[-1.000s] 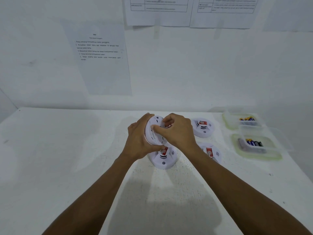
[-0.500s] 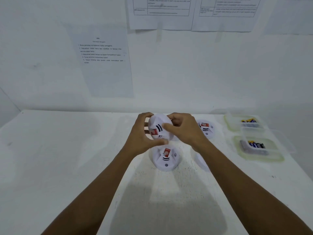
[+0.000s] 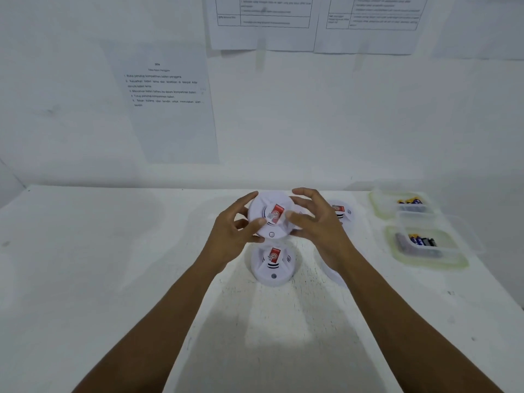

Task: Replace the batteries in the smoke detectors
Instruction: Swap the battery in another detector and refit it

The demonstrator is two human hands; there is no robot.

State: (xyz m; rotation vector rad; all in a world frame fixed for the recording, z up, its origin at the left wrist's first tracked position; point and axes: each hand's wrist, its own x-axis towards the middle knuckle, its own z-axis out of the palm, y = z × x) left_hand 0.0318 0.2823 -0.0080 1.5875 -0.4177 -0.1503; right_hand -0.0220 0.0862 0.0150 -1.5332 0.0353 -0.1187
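I hold a round white smoke detector (image 3: 271,219) above the table, its face with a red sticker turned toward me. My left hand (image 3: 234,239) grips its left rim, thumb on the face and fingers behind. My right hand (image 3: 319,228) holds the right rim with the thumb on the face and the fingers spread behind it. A second smoke detector (image 3: 273,266) lies face up on the table just below the held one. A third detector (image 3: 341,211) lies behind my right hand, partly hidden. Part of another white detector (image 3: 330,275) shows beside my right wrist.
Two clear plastic containers stand at the right of the white table (image 3: 113,265): the far container (image 3: 381,207) and the near container (image 3: 397,251), each with several batteries inside. Printed sheets hang on the wall behind.
The held detector was turned over from its back and edge until its face points at me. Both hands shifted their grip to the rims and my right fingers spread out.
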